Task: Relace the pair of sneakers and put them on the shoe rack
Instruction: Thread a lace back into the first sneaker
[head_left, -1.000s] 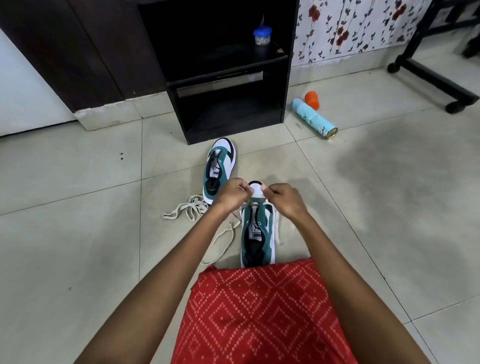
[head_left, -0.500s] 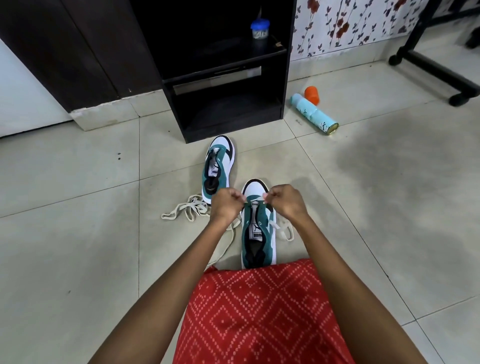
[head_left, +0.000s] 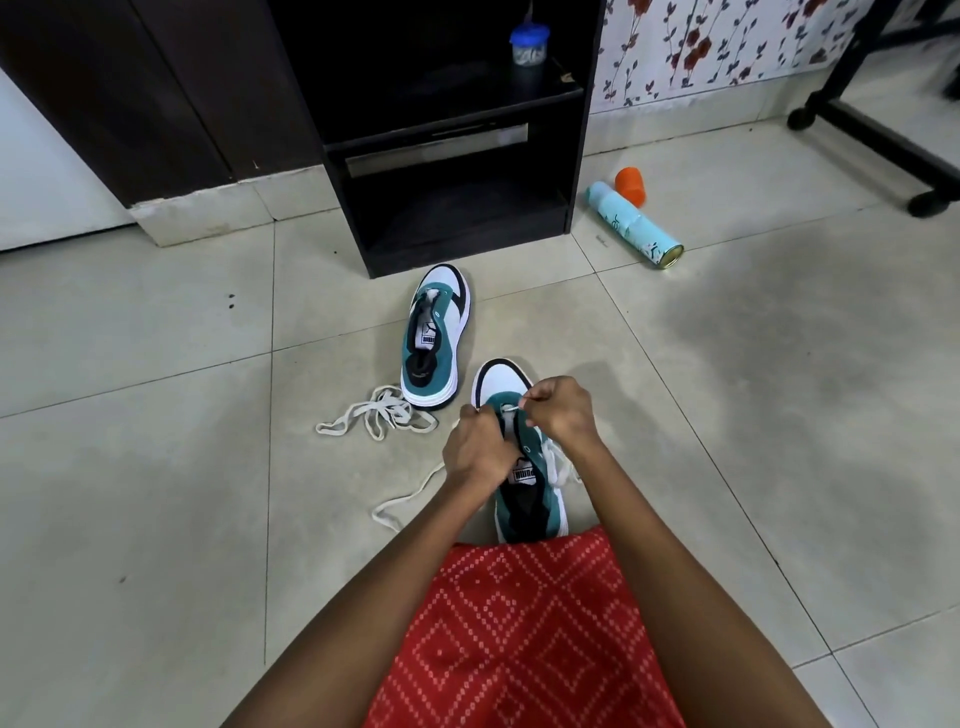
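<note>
Two teal, white and black sneakers lie on the tiled floor. The near sneaker (head_left: 524, 499) sits just ahead of my red patterned lap. My left hand (head_left: 480, 449) grips its left eyelet edge over the tongue. My right hand (head_left: 563, 410) pinches the white lace (head_left: 558, 465) near the front eyelets; the lace trails off both sides of the shoe. The far sneaker (head_left: 435, 343) stands unlaced, toe toward the black shoe rack (head_left: 452, 156). A loose white lace (head_left: 379, 415) lies bunched beside its heel.
A small blue-lidded jar (head_left: 529, 44) stands on the rack's upper shelf. A pale blue spray can (head_left: 634, 226) and an orange cap (head_left: 630, 183) lie on the floor right of the rack. A black wheeled stand base (head_left: 878, 135) is at the far right.
Both hands have drawn back from the toe toward the tongue of the near sneaker, the left more than the right. The view has tilted slightly.
</note>
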